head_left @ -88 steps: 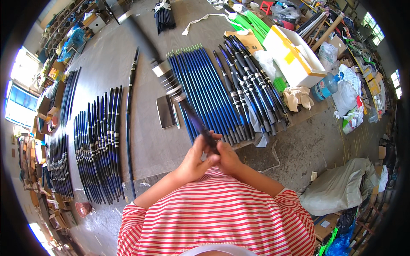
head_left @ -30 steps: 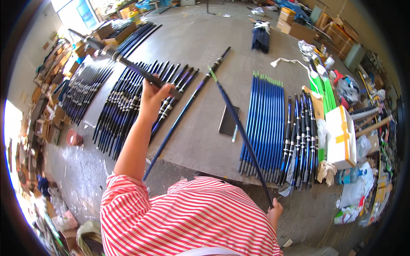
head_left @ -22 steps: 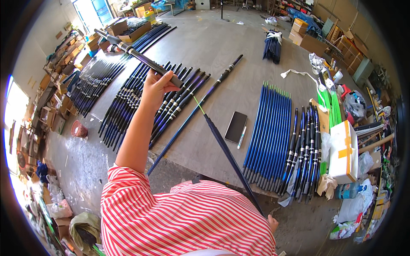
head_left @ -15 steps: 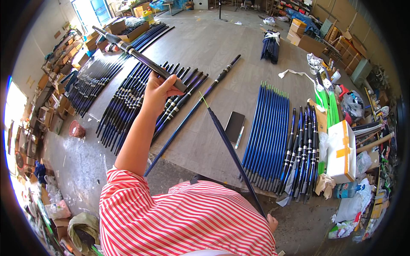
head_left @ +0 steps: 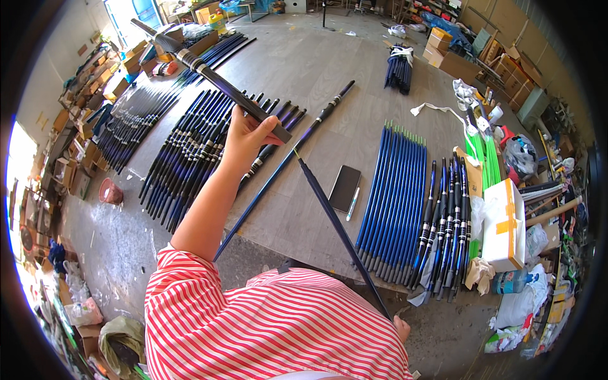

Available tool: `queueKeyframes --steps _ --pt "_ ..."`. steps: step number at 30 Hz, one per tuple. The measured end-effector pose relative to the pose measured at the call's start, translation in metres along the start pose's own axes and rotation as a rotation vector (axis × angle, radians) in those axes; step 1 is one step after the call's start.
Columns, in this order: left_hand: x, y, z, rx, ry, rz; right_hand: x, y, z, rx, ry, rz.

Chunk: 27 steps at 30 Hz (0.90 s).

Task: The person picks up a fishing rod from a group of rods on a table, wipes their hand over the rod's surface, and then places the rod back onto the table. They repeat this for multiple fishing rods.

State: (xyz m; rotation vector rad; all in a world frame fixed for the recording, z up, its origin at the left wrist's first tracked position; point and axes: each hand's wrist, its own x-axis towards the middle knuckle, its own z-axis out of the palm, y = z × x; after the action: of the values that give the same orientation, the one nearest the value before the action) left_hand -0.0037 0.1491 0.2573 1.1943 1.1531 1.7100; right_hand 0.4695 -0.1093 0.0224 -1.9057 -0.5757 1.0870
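Head view: two-handed work with rods over a table (head_left: 323, 60). The left hand (head_left: 252, 134) is closed round a thick dark tube (head_left: 218, 82), thumb on top near its lower end; the tube slants up toward the table's far-left corner, bands near its upper part. The right hand (head_left: 401, 329), partly hidden by the striped shirt (head_left: 272, 323), grips the lower end of a thin dark rod (head_left: 342, 232), which rises across the near edge; its green tip lies just beside the tube's lower end, contact indeterminable. Below the tip, a single banded rod (head_left: 324, 113) lies aslant, overhanging the near edge. Rightward follow a phone (head_left: 344, 188), a pen (head_left: 353, 204), blue rods (head_left: 392, 202) reaching the near edge, and, toward the right edge, a white box (head_left: 499, 234).
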Motion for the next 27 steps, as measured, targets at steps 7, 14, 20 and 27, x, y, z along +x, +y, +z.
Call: queueKeyframes --steps 7,14,20,27 --pt "-0.007 -0.002 0.011 0.004 -0.097 -0.044 0.004 0.006 0.0 0.017 0.001 0.039" --pt "-0.016 -0.008 0.019 0.034 -0.163 -0.14 0.001 0.003 0.006 -0.026 0.021 0.074" --pt "-0.02 -0.011 0.024 -0.001 -0.211 -0.148 0.002 0.012 0.001 -0.005 0.031 0.028" --pt "-0.025 -0.019 0.03 0.022 -0.2 -0.145 -0.005 0.006 -0.001 -0.001 0.061 -0.037"
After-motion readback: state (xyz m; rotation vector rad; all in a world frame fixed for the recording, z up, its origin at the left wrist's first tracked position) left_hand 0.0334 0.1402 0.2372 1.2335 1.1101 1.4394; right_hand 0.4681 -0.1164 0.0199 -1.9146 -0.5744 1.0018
